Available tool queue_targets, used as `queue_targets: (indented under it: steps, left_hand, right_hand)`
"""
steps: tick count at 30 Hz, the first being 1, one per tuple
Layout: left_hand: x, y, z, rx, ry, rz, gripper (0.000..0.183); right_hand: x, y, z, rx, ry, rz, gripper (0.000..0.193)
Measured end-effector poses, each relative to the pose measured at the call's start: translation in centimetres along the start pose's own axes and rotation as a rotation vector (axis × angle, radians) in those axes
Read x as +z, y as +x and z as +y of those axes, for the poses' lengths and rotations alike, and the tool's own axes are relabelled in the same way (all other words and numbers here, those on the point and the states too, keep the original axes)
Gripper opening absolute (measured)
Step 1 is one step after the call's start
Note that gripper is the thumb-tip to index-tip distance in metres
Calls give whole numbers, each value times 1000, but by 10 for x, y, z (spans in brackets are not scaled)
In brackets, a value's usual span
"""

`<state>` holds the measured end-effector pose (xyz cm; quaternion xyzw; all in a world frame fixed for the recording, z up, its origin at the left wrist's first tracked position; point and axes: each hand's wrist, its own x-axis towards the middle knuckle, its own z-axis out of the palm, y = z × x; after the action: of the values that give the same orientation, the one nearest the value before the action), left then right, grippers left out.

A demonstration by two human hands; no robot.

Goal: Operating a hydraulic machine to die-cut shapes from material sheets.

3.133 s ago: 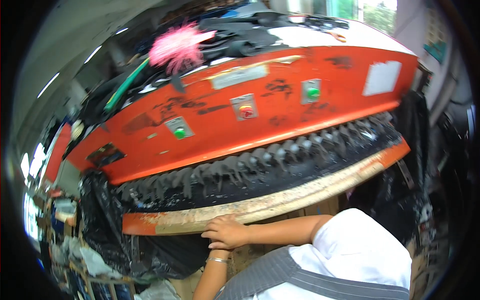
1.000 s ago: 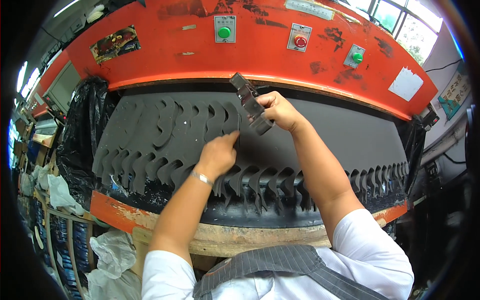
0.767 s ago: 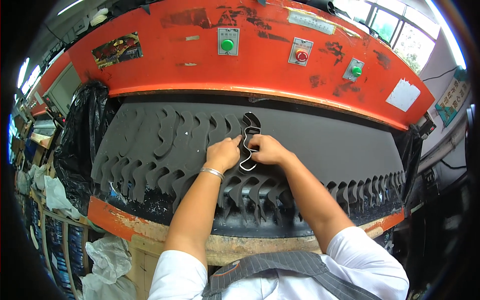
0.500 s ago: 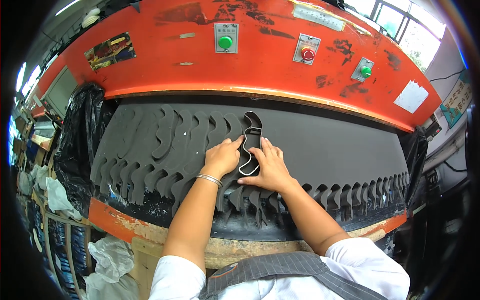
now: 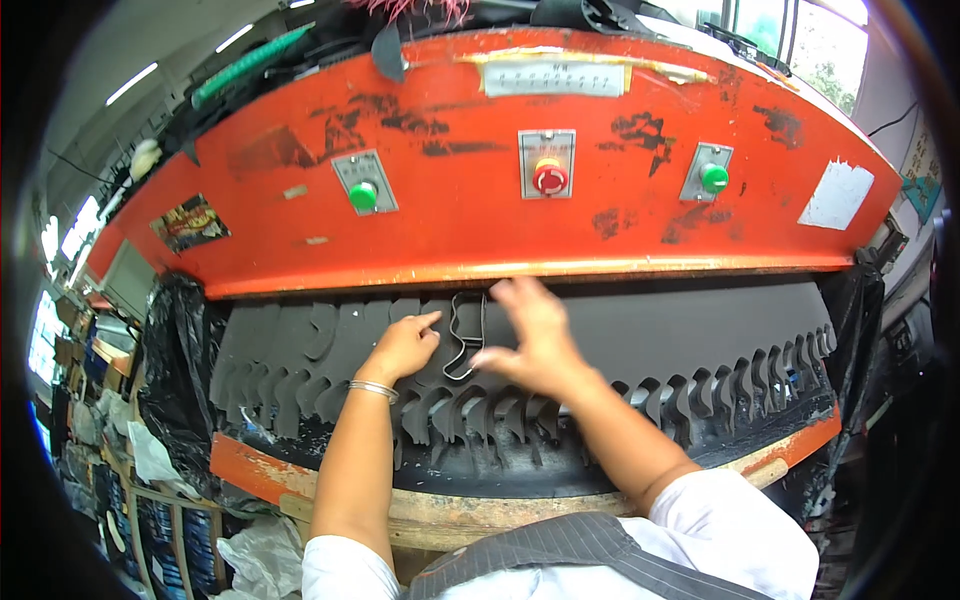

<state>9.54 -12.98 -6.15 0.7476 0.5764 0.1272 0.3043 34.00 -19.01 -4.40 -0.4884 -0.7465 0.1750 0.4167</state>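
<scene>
A curved metal cutting die (image 5: 471, 341) with a crossbar lies on a dark grey foam sheet (image 5: 650, 325). My left hand (image 5: 403, 350) rests on the sheet just left of the die, its index finger stretched out and the other fingers curled, holding nothing. Raised at the die's right side, my right hand (image 5: 540, 345) has its fingers spread and somewhat blurred. Its thumb is close to the die's lower end; whether they touch I cannot tell. Wavy cut outlines mark the sheet left of the die. Scalloped strips (image 5: 455, 415) hang along the near edge.
An orange machine beam (image 5: 440, 235) spans the far side, low over the sheet. It carries a green button (image 5: 362, 196), a red stop button (image 5: 549, 178) and a green knob (image 5: 714, 179). Black plastic bags (image 5: 178, 355) hang at the left end. A worn wooden rail (image 5: 480, 507) runs nearest me.
My right hand has let go of the die and lifted, fingers spreading. My left hand has come slightly away from the die. The view has tilted up, showing more of the orange beam.
</scene>
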Motion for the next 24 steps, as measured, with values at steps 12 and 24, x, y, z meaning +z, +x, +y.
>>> queue_targets:
  steps: [12,24]
  left_hand:
    - [-119,49,90,309,59,924,25]
    - [180,-110,117,261,59,102,23]
  right_hand:
    - [-187,111,88,-15,-782,1227,56]
    - [-208,69,99,-74,-932,1203,52]
